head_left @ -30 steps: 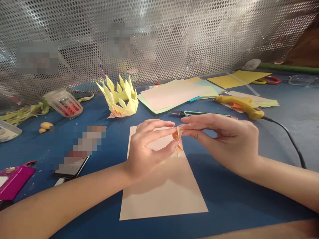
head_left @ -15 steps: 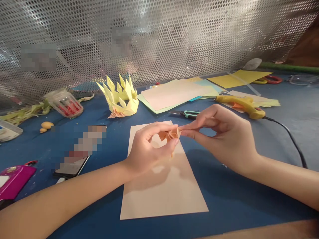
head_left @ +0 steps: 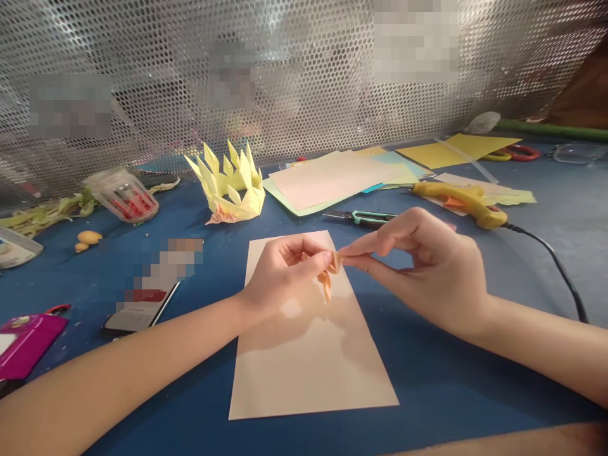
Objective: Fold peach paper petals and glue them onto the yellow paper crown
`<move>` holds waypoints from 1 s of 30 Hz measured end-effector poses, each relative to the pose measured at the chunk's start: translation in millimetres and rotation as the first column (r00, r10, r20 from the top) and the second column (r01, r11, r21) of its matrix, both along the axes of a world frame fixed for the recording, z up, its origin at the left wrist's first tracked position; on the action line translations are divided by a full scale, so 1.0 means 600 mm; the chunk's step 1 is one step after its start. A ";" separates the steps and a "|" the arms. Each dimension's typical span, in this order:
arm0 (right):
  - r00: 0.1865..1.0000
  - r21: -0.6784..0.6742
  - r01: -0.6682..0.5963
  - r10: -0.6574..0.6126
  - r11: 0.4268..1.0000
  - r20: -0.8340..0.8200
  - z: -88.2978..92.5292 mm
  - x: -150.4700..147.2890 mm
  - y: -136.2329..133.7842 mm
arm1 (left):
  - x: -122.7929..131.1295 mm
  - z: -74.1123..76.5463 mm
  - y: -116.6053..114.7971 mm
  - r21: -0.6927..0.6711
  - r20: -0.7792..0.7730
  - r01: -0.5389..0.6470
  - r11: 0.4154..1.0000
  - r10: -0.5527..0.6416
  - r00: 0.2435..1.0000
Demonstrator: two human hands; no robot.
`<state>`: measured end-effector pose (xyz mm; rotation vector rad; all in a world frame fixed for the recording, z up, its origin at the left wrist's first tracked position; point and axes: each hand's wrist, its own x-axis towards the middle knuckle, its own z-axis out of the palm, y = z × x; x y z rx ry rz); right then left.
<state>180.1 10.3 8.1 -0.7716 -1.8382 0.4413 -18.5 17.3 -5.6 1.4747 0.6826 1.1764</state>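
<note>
A small folded orange paper piece (head_left: 329, 272) is pinched between both hands, just above a beige sheet (head_left: 308, 354) lying on the blue table (head_left: 456, 380). My left hand (head_left: 280, 272) is closed round the piece's left side, fingers curled. Thumb and forefinger of my right hand (head_left: 427, 266) pinch its right tip, the other fingers curled behind. Part of the piece hangs down below the fingers.
A yellow spiky origami ring (head_left: 230, 183) stands behind. Stacked coloured sheets (head_left: 337, 177), green-handled scissors (head_left: 365, 218), a yellow glue gun (head_left: 463, 202) with its black cord (head_left: 555, 266) lie at right. A phone (head_left: 142, 307), pink case (head_left: 23, 342) and plastic cup (head_left: 121, 196) lie at left. A perforated metal screen (head_left: 304, 76) closes the back.
Both hands have kept the orange piece and turned it; my left fingers have curled tighter round it, and a point of the piece now hangs downward.
</note>
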 end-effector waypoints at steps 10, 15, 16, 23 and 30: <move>0.970 0.294 0.029 -0.097 0.955 0.221 0.006 0.002 -0.001 | 0.000 -0.003 -0.001 -0.006 0.024 -0.055 0.998 0.056 0.998; 0.950 0.362 -0.004 -0.109 0.932 0.291 0.001 0.005 -0.001 | 0.003 0.002 -0.006 -0.037 0.040 -0.034 0.999 0.035 0.999; 0.947 0.374 -0.014 -0.108 0.927 0.302 0.001 0.005 -0.002 | 0.004 0.002 -0.007 -0.047 0.038 -0.030 0.998 0.031 0.999; 0.950 0.374 -0.075 -0.048 0.924 0.308 -0.004 0.000 0.001 | 0.005 0.001 -0.007 -0.032 -0.028 -0.051 0.998 0.051 0.998; 0.977 0.192 -0.076 0.035 0.978 0.212 -0.007 0.003 0.007 | 0.001 0.002 -0.002 -0.082 0.022 0.021 0.996 -0.019 1.000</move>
